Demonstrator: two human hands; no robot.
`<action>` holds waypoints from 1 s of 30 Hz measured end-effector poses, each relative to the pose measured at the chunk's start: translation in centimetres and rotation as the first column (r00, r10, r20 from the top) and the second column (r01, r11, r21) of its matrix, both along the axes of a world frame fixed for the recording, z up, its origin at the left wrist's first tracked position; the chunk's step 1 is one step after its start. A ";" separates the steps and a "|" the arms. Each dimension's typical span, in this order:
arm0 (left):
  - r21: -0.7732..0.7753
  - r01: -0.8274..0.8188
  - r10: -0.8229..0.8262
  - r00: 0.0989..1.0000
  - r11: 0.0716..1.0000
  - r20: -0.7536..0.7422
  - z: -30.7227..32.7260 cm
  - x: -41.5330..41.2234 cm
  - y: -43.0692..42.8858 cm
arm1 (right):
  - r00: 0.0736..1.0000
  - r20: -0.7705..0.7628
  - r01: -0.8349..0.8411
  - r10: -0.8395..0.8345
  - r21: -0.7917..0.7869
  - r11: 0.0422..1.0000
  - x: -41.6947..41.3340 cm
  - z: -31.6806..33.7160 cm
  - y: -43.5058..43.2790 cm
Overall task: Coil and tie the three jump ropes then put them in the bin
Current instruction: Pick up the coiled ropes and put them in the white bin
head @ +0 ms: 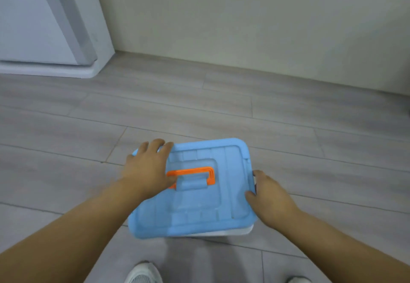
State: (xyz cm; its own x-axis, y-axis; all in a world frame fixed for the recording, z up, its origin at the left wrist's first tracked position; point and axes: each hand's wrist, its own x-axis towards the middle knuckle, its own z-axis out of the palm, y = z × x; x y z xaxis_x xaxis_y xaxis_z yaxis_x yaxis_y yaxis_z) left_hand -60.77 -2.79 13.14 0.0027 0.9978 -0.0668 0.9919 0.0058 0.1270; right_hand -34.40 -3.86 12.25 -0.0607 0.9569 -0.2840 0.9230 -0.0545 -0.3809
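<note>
Though no jump ropes show anywhere, the bin (233,232) sits on the floor (288,116) just ahead of the person's shoes (144,274). Its blue lid (199,216) is skewed on top and hides any contents. The left hand (146,171) lies flat over the lid's far left corner; the right hand (268,196), equally near, pinches its right edge.

Left hand (146,169) lies flat while right hand (269,196) grips.

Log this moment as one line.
left hand: rests on blue plastic lid | right hand: grips lid's right edge | white plastic bin: under lid | jump ropes: not visible
</note>
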 end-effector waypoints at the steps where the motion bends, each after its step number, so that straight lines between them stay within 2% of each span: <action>1: -0.031 0.001 -0.001 1.000 1.000 0.005 -0.8 0.5 0.2 | 1.000 0.015 0.008 -0.007 -0.023 1.000 0.3 -0.6 0.2; 7: -0.186 0.033 -0.025 0.999 0.982 0.043 -4.9 1.2 1.4 | 0.998 0.058 0.031 -0.023 -0.140 0.990 1.0 -4.4 1.6; 12: -0.242 0.060 -0.003 0.973 0.968 0.229 -7.0 -0.6 1.4 | 0.996 0.085 -0.019 0.036 -0.192 0.981 0.3 -6.6 2.0; 17: -0.282 -0.141 0.195 0.965 0.949 0.173 -8.1 -2.6 -0.7 | 0.996 0.091 0.033 -0.014 -0.203 0.979 0.0 -7.3 1.9; 21: -0.377 -0.256 0.342 0.921 0.890 0.184 -8.5 -3.0 -1.4 | 0.989 0.146 0.068 -0.038 -0.207 0.976 0.5 -7.4 2.2; 26: -0.408 -0.299 0.435 0.849 0.863 0.299 -9.7 -2.6 -1.4 | 0.992 0.108 0.095 -0.067 -0.279 0.956 1.3 -8.6 2.3; 30: -0.438 -0.373 0.557 0.703 0.818 0.442 -10.6 -3.2 -1.8 | 0.986 -0.035 0.146 -0.163 -0.290 0.946 1.4 -9.2 2.4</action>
State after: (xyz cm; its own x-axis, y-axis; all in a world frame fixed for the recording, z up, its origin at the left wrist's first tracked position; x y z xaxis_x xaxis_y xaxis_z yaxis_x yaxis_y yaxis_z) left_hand -63.95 -4.63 2.56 -0.3296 0.8085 -0.4876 0.6182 0.5752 0.5357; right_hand -32.97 -1.43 3.00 0.0573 0.8352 -0.5469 0.8715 -0.3092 -0.3808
